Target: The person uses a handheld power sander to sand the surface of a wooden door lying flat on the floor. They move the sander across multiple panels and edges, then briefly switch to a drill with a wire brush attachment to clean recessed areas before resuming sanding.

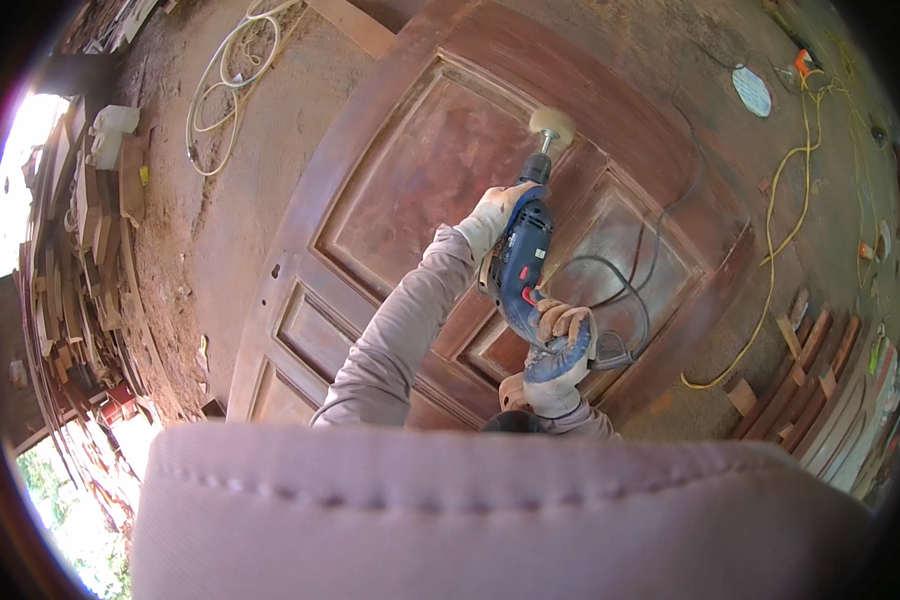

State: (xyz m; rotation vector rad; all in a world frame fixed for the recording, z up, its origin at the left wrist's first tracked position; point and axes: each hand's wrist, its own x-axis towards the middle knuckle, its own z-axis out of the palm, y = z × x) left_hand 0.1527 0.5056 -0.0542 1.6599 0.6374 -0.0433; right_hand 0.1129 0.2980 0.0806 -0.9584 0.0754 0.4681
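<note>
A dark blue corded power drill (523,254) is held in both gloved hands over a reddish-brown wooden panel door (365,215). My left hand (492,215) wraps round the drill's front, just behind the chuck. Lower down, my right hand (562,350) grips the rear handle, its fingers closed near the red trigger. A pale round sanding or buffing head (553,125) sits on the drill's shaft, at the raised frame above the door's panels. Whether it is spinning I cannot tell. From the handle a dark cord (642,300) loops over the lower right panel.
A pale coiled hose (238,85) lies on the dirt floor at upper left. Stacked wood offcuts (85,240) line the left side. At right are a yellow cord (802,200), wooden strips (805,375) and a whitish oval piece (751,91). A cap brim (490,510) covers the bottom.
</note>
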